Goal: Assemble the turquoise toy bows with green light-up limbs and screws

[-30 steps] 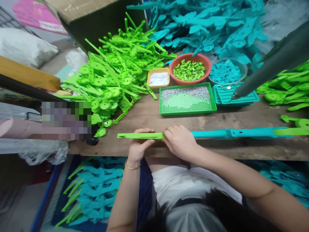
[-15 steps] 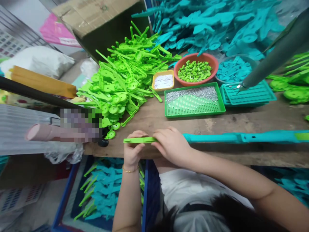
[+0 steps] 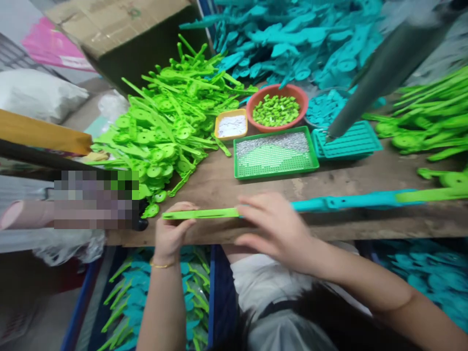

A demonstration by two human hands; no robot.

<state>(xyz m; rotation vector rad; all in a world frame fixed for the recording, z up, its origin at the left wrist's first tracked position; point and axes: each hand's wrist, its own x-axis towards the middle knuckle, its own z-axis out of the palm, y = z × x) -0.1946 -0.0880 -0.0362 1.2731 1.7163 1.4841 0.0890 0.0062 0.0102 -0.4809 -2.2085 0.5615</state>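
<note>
A long, narrow plastic piece, with a green left section (image 3: 214, 213), a turquoise middle (image 3: 351, 202) and a green right section (image 3: 435, 195), lies across the front of the bench, seen edge-on. My left hand (image 3: 171, 231) pinches its left tip between thumb and fingers. Over the junction of green and turquoise is my right hand (image 3: 278, 226), slightly blurred, its thumb below the piece and its fingers spread apart above. It covers part of the piece, and whether it touches cannot be told.
Piles of green parts (image 3: 164, 126) and turquoise parts (image 3: 292, 39) stand behind. Nearer are a green tray (image 3: 270, 165) of small metal pieces, a red bowl (image 3: 252, 114) of green bits, a yellow dish (image 3: 231, 136) and a turquoise basket (image 3: 354, 141). A dark post (image 3: 380, 78) slants in at right.
My right hand has loosened and moved right along the piece, uncovering more of the green section. My left hand keeps its tip, slightly further left. The view has shifted right.
</note>
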